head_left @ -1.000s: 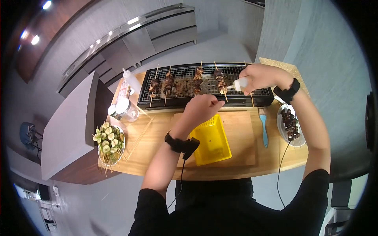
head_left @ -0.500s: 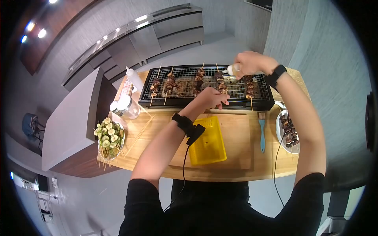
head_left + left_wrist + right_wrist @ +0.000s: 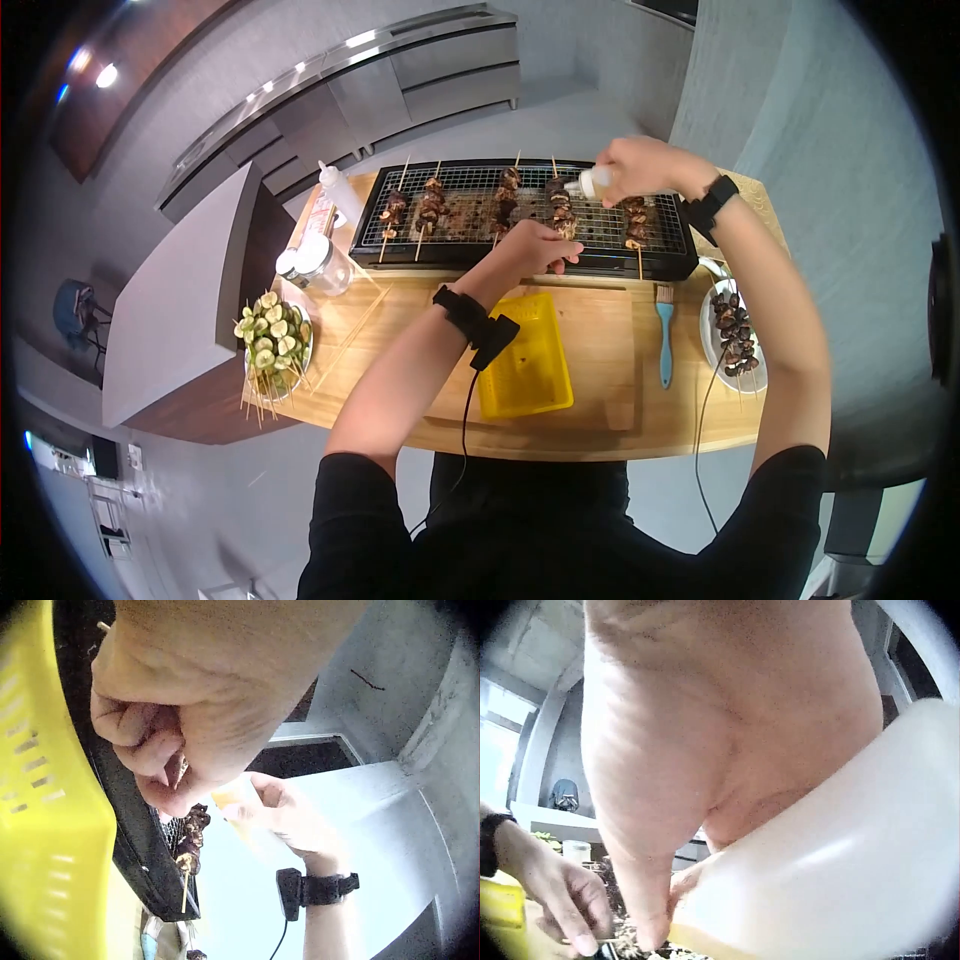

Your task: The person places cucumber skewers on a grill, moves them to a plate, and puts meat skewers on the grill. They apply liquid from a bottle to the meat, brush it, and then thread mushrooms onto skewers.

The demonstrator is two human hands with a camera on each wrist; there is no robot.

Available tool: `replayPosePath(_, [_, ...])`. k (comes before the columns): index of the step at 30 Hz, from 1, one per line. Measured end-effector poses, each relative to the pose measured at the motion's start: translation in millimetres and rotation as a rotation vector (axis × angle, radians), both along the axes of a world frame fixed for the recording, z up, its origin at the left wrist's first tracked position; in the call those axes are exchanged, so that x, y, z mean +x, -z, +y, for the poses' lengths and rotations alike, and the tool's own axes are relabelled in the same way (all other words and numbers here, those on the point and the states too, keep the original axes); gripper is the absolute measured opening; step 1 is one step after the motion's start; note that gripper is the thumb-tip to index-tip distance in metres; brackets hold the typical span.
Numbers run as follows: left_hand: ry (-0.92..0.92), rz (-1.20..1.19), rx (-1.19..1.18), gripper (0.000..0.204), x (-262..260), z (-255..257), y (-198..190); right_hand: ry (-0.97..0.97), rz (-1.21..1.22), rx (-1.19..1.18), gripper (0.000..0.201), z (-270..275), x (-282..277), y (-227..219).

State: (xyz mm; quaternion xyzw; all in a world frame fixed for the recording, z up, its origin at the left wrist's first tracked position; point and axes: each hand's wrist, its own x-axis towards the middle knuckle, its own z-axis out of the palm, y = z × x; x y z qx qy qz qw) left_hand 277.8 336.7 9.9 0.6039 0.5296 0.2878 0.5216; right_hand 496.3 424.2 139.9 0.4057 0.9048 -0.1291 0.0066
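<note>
In the head view my right hand [image 3: 645,168] grips a white squeeze bottle [image 3: 592,183], its nozzle pointing left over the far part of a meat skewer [image 3: 561,205] on the grill. The right wrist view shows the pale bottle [image 3: 840,862] large and close under that hand. My left hand [image 3: 535,248] is at the grill's near edge, pinching the stick end of the same skewer. Its curled fingers [image 3: 146,742] fill the top of the left wrist view. Several other meat skewers lie across the black grill [image 3: 470,256], one [image 3: 636,222] to the right.
A yellow basket [image 3: 525,365] sits on a wooden board [image 3: 600,350]. To its right are a blue brush [image 3: 666,345] and a plate of meat skewers [image 3: 735,335]. At left stand another squeeze bottle [image 3: 340,193], jars [image 3: 322,262] and a plate of sliced vegetable skewers [image 3: 272,335].
My right hand has carried the bottle from the skewer's near end toward its far end, uncovering the rightmost skewer. My left hand has shifted slightly right, to the near stick end.
</note>
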Motion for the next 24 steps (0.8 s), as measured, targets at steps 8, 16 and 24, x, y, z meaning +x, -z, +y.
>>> replayPosePath(8, [-0.058, -0.140, -0.062, 0.029, -2, -8, 0, 0.060, 0.034, 0.055, 0.042, -4, 10, -5])
replayPosePath(16, [0.028, -0.145, -0.075, 0.030, -4, -8, -2, 0.056, 0.086, -0.013, 0.040, -31, 25, -10])
replayPosePath(24, [0.051, -0.004, -0.098, 0.033, -6, 1, 9, -0.065, -0.008, -0.103, 0.037, -50, 18, -5])
